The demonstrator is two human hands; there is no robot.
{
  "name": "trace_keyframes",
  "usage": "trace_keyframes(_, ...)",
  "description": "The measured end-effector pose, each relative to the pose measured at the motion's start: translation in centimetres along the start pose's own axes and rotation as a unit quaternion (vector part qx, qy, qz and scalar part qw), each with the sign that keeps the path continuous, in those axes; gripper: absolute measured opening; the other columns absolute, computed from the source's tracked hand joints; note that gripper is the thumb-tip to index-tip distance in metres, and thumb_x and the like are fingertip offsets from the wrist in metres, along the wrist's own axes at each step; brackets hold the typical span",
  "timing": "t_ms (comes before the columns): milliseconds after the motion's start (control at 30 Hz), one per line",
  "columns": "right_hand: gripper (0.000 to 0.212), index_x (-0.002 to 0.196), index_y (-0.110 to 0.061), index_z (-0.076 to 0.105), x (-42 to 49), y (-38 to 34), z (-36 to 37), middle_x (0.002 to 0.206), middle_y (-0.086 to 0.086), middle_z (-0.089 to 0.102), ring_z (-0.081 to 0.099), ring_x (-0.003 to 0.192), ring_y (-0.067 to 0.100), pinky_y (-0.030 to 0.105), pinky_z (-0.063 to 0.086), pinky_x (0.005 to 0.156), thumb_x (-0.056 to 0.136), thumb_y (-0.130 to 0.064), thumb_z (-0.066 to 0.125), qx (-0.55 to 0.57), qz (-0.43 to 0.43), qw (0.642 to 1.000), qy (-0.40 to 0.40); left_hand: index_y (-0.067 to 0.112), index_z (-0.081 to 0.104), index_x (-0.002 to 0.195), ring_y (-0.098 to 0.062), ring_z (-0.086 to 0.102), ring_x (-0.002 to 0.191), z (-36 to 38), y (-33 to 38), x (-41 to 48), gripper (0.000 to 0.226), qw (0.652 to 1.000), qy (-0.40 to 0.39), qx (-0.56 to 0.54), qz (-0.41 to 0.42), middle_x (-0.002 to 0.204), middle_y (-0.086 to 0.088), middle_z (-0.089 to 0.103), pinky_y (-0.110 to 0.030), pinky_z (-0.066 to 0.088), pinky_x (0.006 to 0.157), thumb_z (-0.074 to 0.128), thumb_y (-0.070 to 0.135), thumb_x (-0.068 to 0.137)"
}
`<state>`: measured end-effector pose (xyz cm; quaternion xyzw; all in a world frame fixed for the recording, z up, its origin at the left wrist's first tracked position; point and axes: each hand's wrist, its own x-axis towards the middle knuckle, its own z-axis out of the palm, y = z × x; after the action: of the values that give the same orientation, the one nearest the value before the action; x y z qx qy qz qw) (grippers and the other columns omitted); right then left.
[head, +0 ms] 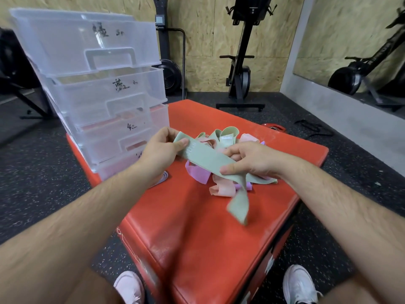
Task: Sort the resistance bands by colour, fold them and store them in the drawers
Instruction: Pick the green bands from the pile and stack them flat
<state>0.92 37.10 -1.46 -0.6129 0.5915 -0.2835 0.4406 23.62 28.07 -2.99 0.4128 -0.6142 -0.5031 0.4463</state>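
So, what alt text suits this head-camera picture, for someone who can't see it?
A left hand and right hand grip a pale green resistance band above a red padded box. Under it lies a pile of green, pink and purple bands; clear plastic drawers stand stacked at left.

Bright, even light; edges warped, slight blur.

A gym: rowing machines [240, 62] stand against chipboard walls on speckled rubber flooring [328, 132].
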Motion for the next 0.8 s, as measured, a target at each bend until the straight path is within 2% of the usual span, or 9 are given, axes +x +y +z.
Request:
trace_keyframes(67, 0.024, 0.103, -0.011, 0.07, -0.5, 0.3, -0.6, 0.093, 0.012, 0.075, 0.067, 0.07, 0.008, 0.019, 0.052, 0.061, 0.082, -0.016, 0.082, -0.045, 0.026, 0.999, -0.008, 0.015, 0.055, 0.085, -0.019, 0.061, 0.073, -0.7, -0.7, -0.4, 0.015, 1.0, 0.012, 0.002, -0.014, 0.088, -0.009, 0.065, -0.03, 0.051, 0.063, 0.064, 0.007, 0.094)
trace_keyframes(100, 0.025, 0.102, -0.01, 0.07, -0.8, 0.5, -0.9, 0.086, 0.007, 0.073, 0.063, 0.063, 0.006, 0.016, 0.046, 0.053, 0.082, -0.018, 0.082, -0.083, 0.04, 0.996, -0.005, 0.014, 0.055, 0.086, -0.019, 0.062, 0.073, -1.1, -1.1, -0.5, 0.014, 1.0, 0.02, 0.005, -0.024, 0.089, -0.009, 0.066, -0.031, 0.052, 0.063, 0.063, 0.007, 0.094)
trace_keyframes(200, 0.022, 0.096, -0.014, 0.07, -1.4, 2.2, -1.8, 0.075, -0.008, 0.067, 0.059, 0.066, 0.007, 0.023, 0.044, 0.061, 0.081, -0.022, 0.083, -0.172, 0.067, 0.983, -0.009, 0.014, 0.052, 0.085, -0.023, 0.062, 0.069, -2.6, -3.0, -1.1, 0.017, 0.997, 0.033, 0.018, -0.062, 0.088, -0.012, 0.064, -0.035, 0.052, 0.061, 0.064, 0.007, 0.094)
trace_keyframes(267, 0.013, 0.089, -0.02, 0.069, -2.0, 3.5, -2.4, 0.061, -0.017, 0.061, 0.052, 0.055, -0.003, 0.015, 0.039, 0.056, 0.083, -0.024, 0.081, -0.213, 0.077, 0.974, -0.009, 0.016, 0.051, 0.083, -0.024, 0.059, 0.07, -3.5, -4.8, -1.8, 0.019, 0.993, 0.025, 0.073, -0.095, 0.088, -0.014, 0.062, -0.034, 0.05, 0.06, 0.067, 0.01, 0.093)
trace_keyframes(333, 0.013, 0.092, -0.02, 0.069, -2.6, 4.8, -2.6, 0.062, -0.015, 0.058, 0.05, 0.055, -0.001, 0.015, 0.039, 0.056, 0.084, -0.023, 0.08, -0.223, 0.089, 0.971, -0.009, 0.017, 0.054, 0.084, -0.022, 0.057, 0.072, -4.1, -6.6, -2.6, 0.017, 0.982, -0.001, 0.14, -0.125, 0.086, -0.011, 0.062, -0.03, 0.048, 0.056, 0.069, 0.013, 0.091)
trace_keyframes(400, 0.015, 0.098, -0.018, 0.07, -2.9, 6.5, -2.7, 0.073, -0.005, 0.064, 0.058, 0.067, 0.009, 0.025, 0.046, 0.064, 0.085, -0.019, 0.079, -0.223, 0.109, 0.968, -0.031, 0.014, 0.057, 0.087, -0.022, 0.057, 0.071, -4.8, -8.1, -3.2, 0.015, 0.974, -0.012, 0.178, -0.143, 0.084, -0.011, 0.061, -0.027, 0.047, 0.053, 0.072, 0.015, 0.089)
trace_keyframes(500, 0.011, 0.101, -0.011, 0.068, -3.7, 8.5, -2.5, 0.075, 0.002, 0.069, 0.064, 0.059, 0.01, 0.025, 0.052, 0.058, 0.091, -0.009, 0.072, -0.199, 0.142, 0.969, -0.047, 0.013, 0.057, 0.083, -0.019, 0.056, 0.065, -5.9, -9.3, -4.1, 0.021, 0.962, -0.021, 0.221, -0.162, 0.081, -0.009, 0.061, -0.027, 0.048, 0.052, 0.077, 0.018, 0.085)
trace_keyframes(667, 0.018, 0.099, -0.015, 0.067, -4.1, 10.2, -0.8, 0.071, 0.0, 0.067, 0.057, 0.053, 0.008, 0.024, 0.046, 0.053, 0.085, -0.007, 0.076, -0.213, 0.135, 0.967, 0.018, 0.016, 0.058, 0.083, -0.018, 0.056, 0.059, -6.1, -9.8, -5.3, 0.026, 0.928, -0.03, 0.354, -0.11, 0.08, -0.005, 0.066, -0.031, 0.048, 0.062, 0.082, 0.028, 0.08)
trace_keyframes(800, 0.024, 0.099, -0.018, 0.062, -4.2, 10.8, 0.2, 0.077, 0.002, 0.063, 0.055, 0.059, 0.011, 0.024, 0.042, 0.054, 0.083, -0.011, 0.078, -0.244, 0.102, 0.963, 0.059, 0.019, 0.053, 0.093, -0.016, 0.056, 0.063, -6.3, -10.0, -5.5, 0.037, 0.928, -0.03, 0.367, -0.066, 0.079, -0.002, 0.063, -0.03, 0.041, 0.058, 0.084, 0.03, 0.077)
